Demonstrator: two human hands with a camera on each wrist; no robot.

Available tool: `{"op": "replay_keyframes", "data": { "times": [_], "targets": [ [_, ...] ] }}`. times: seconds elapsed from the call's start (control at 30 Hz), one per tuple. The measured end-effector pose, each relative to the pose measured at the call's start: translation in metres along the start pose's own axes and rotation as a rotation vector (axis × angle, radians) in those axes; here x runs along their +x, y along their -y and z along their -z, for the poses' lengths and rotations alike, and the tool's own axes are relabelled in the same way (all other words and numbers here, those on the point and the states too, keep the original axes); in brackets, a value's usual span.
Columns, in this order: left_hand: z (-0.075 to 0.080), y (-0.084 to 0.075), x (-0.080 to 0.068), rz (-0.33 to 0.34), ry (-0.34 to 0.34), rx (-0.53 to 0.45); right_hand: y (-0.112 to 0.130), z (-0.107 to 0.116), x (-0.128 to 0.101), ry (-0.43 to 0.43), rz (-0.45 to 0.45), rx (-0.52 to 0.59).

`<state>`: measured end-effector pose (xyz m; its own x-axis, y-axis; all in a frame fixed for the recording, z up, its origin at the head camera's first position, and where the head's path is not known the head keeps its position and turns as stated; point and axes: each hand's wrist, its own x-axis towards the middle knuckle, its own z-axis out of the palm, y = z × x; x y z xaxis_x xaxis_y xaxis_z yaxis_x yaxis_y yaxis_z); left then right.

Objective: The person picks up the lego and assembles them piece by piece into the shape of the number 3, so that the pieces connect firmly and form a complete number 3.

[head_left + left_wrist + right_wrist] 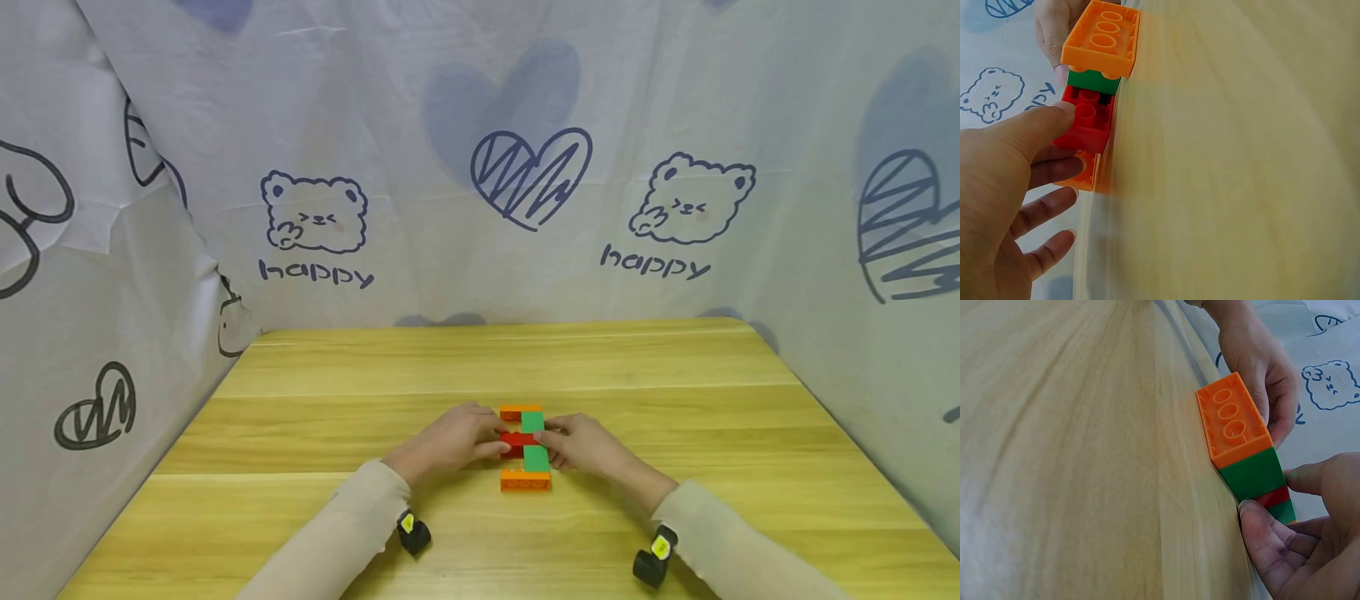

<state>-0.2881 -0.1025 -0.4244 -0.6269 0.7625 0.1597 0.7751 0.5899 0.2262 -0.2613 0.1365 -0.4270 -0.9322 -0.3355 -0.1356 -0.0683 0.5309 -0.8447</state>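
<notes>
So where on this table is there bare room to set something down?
Bare wood lies behind the brick stack toward the curtain, and along the table's left and right sides. It is crowded at the centre, where the left hand and right hand grip the stack.

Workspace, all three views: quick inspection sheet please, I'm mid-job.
Surface: wooden table, bare around the work.
Job's things: block assembly of orange, red and green bricks, lying on the table.
Clutter: nothing seen.
Grippers: left hand and right hand pinch the red brick in the middle from either side.
Cables: nothing seen.
Surroundings: white printed cloth on three sides.
</notes>
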Motion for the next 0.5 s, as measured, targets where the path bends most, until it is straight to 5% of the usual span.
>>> {"op": "replay_keyframes", "data": {
  "times": [0.5],
  "targets": [
    [0.014,0.002,-0.007,0.079,0.031,-0.086,0.002,0.019,-0.003,-0.055,0.004,-0.031]
  ]
}}
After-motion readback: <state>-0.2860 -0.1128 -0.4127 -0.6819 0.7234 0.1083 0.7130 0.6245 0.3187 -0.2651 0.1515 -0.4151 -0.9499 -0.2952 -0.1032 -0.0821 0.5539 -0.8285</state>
